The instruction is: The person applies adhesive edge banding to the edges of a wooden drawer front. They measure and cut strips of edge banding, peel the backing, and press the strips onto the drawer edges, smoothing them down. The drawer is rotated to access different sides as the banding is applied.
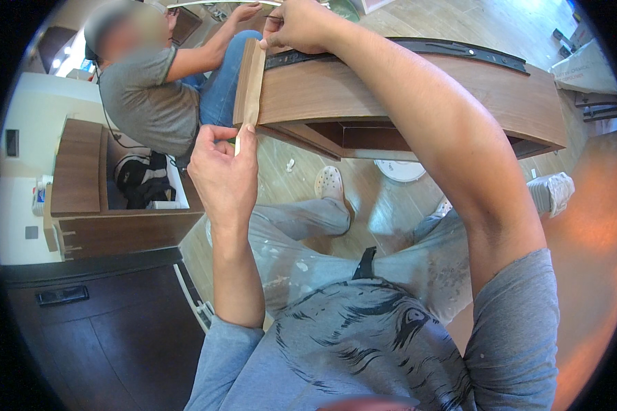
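Observation:
A wooden drawer (322, 92) lies on its side in front of me, its front panel at the left end. Along the edge of that panel runs a thin tan strip (254, 85), which looks like masking tape or edge banding. My left hand (225, 168) is closed, pinching the strip's near end between thumb and finger; a pale bit shows there. At the far corner my right hand (301, 27) is closed, thumb and fingertip at the strip's far end. A thin dark object (273, 17) sticks out by its fingers, too small to name. A black drawer slide (432, 48) is fixed along the drawer's side.
Another person (154, 89) sits close by at the far left, beyond the panel. At left stands a wooden cabinet (123, 233) with a dark bag (144, 179) in it. A white round lid or bucket (400, 170) sits under the drawer. A paper sack (589, 68) is at far right.

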Tool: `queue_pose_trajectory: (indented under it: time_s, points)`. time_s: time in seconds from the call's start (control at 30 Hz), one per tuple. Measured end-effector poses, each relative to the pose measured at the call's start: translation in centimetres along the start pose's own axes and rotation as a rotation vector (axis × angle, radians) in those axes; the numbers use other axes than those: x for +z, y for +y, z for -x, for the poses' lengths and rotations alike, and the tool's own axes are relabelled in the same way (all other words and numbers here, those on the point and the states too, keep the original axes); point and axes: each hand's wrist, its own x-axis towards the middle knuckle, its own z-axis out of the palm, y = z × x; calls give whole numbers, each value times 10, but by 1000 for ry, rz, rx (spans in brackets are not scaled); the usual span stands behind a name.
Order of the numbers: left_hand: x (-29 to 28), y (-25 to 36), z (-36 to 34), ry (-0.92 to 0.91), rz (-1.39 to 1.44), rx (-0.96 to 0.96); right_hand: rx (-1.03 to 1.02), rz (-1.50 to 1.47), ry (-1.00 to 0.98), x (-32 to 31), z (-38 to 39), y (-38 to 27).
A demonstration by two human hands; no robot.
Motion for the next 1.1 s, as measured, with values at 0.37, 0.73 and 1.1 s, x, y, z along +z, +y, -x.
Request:
queue_pose_trajectory:
  time_s: [0.37,0.73,1.1]
  points:
    - [-8,5,-8,-109,2,-4,-67,58,-111,9,-11,5]
    - [-7,4,-7,-125,-2,-1,-239,61,-361,-15,-23,-7]
    - [-11,2,-9,-154,28,-13,-131,-95,-520,-26,-39,-1]
